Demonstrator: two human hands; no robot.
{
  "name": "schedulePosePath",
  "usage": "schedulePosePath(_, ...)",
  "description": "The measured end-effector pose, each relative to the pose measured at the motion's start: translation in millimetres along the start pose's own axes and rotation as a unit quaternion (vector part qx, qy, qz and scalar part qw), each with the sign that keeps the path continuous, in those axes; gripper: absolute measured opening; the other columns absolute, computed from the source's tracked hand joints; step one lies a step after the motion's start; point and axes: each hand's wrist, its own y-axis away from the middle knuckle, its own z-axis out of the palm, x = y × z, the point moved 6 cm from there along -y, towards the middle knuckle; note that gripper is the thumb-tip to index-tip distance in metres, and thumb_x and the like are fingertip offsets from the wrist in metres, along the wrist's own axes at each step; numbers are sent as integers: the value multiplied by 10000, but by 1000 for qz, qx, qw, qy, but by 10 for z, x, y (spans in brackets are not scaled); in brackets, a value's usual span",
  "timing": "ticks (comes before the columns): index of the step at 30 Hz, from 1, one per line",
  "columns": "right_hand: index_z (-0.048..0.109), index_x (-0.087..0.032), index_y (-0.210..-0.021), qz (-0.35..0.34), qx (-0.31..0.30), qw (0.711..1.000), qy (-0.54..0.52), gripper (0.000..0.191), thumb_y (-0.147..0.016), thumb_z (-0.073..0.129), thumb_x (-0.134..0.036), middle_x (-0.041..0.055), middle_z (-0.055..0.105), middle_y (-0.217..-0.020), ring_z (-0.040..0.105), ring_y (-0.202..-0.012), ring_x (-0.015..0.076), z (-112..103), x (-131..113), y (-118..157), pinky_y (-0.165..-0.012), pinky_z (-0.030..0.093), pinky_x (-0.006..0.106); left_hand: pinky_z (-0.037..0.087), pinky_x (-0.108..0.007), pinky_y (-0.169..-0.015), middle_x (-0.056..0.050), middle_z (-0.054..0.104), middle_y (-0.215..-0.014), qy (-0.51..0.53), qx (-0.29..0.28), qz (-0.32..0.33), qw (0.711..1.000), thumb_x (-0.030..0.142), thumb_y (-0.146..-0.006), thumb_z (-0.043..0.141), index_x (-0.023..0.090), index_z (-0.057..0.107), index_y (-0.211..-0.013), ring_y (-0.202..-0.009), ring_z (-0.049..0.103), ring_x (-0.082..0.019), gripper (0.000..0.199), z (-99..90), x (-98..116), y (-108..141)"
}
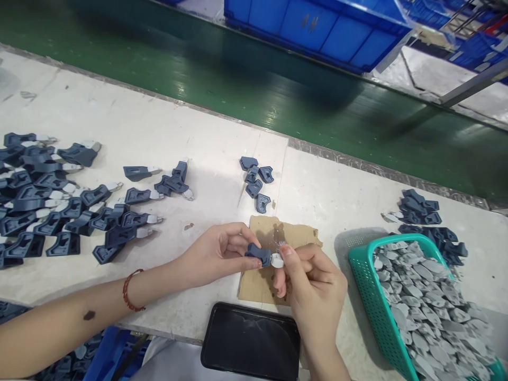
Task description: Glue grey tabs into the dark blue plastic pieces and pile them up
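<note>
A white worktop (214, 137) bears brown cardboard (253, 288); above it, the left hand (220, 256) firmly pinches a notched, slate-blue block (263, 257), the right hand (319, 283) a small, rounded, pale-grey piece (277, 261) at its end.

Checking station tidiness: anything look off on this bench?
Yes, two things. The cardboard under the left hand and right hand has dark blotches and a ragged edge: stained, torn-looking. The black phone lies at the front edge of the bench, seemingly overhanging, so it might slip.
</note>
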Motion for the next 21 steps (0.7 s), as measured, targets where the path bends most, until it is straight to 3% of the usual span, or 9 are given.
schedulePosePath(4, 558, -206, -650, -8, 8, 1000, 15, 378, -958, 720, -354, -43, 594, -444, 507, -358, 76, 22, -6, 43, -390, 428, 167, 470, -264, -654, 31, 615, -656, -56, 22, 29, 998, 279, -830, 785, 163, 710, -969, -633, 580, -129, 196, -4, 34, 20)
schedulePosePath(11, 535, -212, -651, -14, -18, 999, 27, 393, -974, 694, -368, -37, 605, -449, 532, -358, 85, 57, -26, 56, -395, 448, 167, 419, -255, -599, 28, 568, -631, -110, 20, 57, 992, 296, -832, 757, 144, 734, -961, -604, 519, -127, 202, -14, 99, 42)
schedulePosePath(17, 522, -217, -651, -6, -49, 999, 20, 403, -977, 682, -394, -27, 615, -462, 535, -366, 96, 79, -15, 40, -406, 461, 187, 488, -270, -654, -11, 674, -723, -136, 17, 66, 988, 284, -836, 758, 148, 731, -959, -663, 606, -143, 186, -22, 139, 58)
schedulePosePath(21, 568, -216, -700, -18, -61, 997, 49, 381, -1014, 615, -427, -34, 594, -489, 505, -392, 96, 39, 4, 18, -405, 416, 195, 550, -288, -695, -6, 704, -713, -73, 15, 20, 997, 293, -823, 797, 159, 713, -953, -684, 686, -161, 205, -24, 85, 35)
